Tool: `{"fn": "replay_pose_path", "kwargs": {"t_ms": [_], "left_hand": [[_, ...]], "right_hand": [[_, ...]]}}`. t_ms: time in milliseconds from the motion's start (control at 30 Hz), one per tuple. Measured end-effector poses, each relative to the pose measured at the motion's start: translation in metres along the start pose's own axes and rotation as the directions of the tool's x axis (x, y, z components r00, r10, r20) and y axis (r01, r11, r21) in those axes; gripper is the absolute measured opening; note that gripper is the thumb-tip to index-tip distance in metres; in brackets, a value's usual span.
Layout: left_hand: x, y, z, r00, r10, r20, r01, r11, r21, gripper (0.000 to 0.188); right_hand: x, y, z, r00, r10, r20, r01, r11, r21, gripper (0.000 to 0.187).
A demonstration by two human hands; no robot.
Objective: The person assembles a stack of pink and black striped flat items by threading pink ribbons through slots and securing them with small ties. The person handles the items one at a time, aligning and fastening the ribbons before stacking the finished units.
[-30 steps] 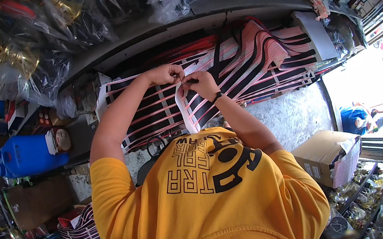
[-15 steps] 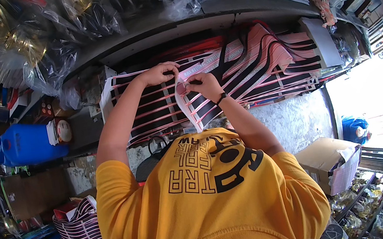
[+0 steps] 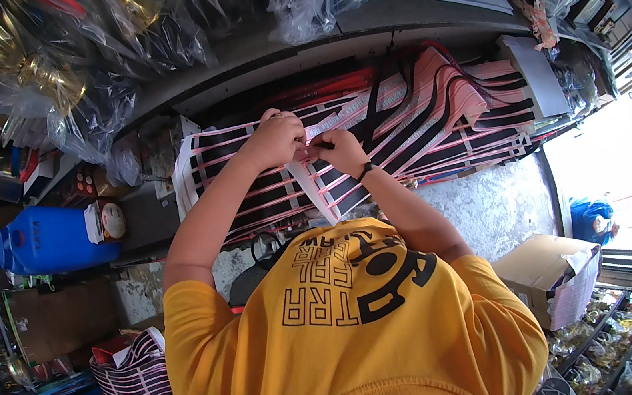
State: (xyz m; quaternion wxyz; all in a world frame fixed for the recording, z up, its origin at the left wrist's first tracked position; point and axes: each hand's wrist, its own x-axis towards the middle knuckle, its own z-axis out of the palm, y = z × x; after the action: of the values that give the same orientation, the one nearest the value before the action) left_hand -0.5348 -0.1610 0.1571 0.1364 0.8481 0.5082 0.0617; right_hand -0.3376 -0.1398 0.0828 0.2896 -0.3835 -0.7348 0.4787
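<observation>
both hands pinch a white strip at the striped sheets on the counter: left hand and right hand fingers clamped together. strip partly pulled free; most sheets appear untouched.

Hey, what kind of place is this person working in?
Probably a small trophy or award shop's workbench. Both hands, left hand and right hand, work striped ribbons; gold trophies in plastic bags hang above, and a cardboard box sits nearby.

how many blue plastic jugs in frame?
1: a blue plastic jug lying on its side on the shelf at the person's left, well away from the left hand. Clutter may hide others.
</observation>
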Motion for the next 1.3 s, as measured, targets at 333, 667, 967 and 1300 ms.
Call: {"fn": "replay_pose_path", "kwargs": {"t_ms": [333,667,967,1300], "left_hand": [[-0.016,-0.021,0.040,0.938,0.245,-0.247,-0.190,0.955,0.227,0.009],[-0.039,-0.049,0.040,0.931,-0.327,-0.161,0.335,0.942,0.030,0.020],[-0.056,0.026,0.061,0.821,-0.155,-0.549,0.243,0.966,0.091,0.038],[-0.049,0.027,0.094,0.667,-0.660,-0.345,-0.010,0.455,-0.890,0.043]], "right_hand": [[-0.001,-0.002,0.010,0.992,-0.112,-0.051,0.099,0.973,-0.207,0.017],[-0.004,0.006,0.028,0.998,0.052,-0.032,-0.039,0.945,0.324,0.023],[0.007,0.016,0.029,1.000,-0.014,0.010,0.012,0.983,0.182,0.027],[0.014,0.007,0.027,0.994,-0.034,0.107,0.010,0.975,0.222,0.024]]}}
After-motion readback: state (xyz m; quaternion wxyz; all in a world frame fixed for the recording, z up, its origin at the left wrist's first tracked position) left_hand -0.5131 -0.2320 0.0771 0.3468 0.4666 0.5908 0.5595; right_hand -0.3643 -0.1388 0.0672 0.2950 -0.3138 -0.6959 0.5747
